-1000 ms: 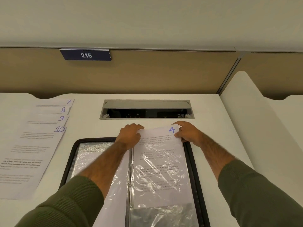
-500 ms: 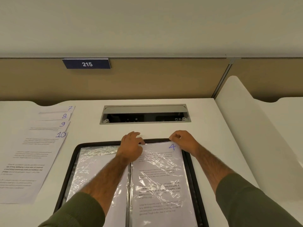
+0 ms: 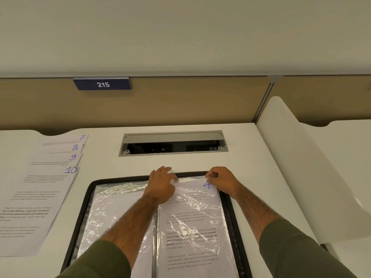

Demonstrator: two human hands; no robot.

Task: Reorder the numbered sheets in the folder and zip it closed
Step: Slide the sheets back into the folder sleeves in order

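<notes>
- Sheet 4 [image 3: 192, 221] lies inside the plastic sleeve [image 3: 190, 180] on the right-hand page of the open folder [image 3: 82, 213]. The folder sits flat on the tabletop [image 3: 251, 157] just below my view. The handwritten number shows at the sheet's top right corner, under the film.
- My right hand [image 3: 220, 180] has its fingers curled and pinches the sleeve's top right corner, just beside that number.
- My left hand [image 3: 160, 185] lies across the sleeve's top left corner and the folder's far rim. Its fingers are fairly straight and spread, and as far as I can see it presses down and does not grip.
- I judge the step in hand to be seating sheet 4. The paper looks fully in, so only squaring it at the sleeve's mouth is left.
- Sheets 7 to 10 [image 3: 46, 189] lie fanned on the tabletop to the left, well apart from the folder. I see no 5 or 6, and my left forearm hides much of the left-hand page [image 3: 112, 213].
- Next I expect to let go, turn to a free sleeve and feed in the following number. That calls for one hand holding the film open while the other slides the paper in straight, since the crinkly film may snag a corner.
- Zipping looks far off, and I cannot pick out the puller on the rim.
</notes>
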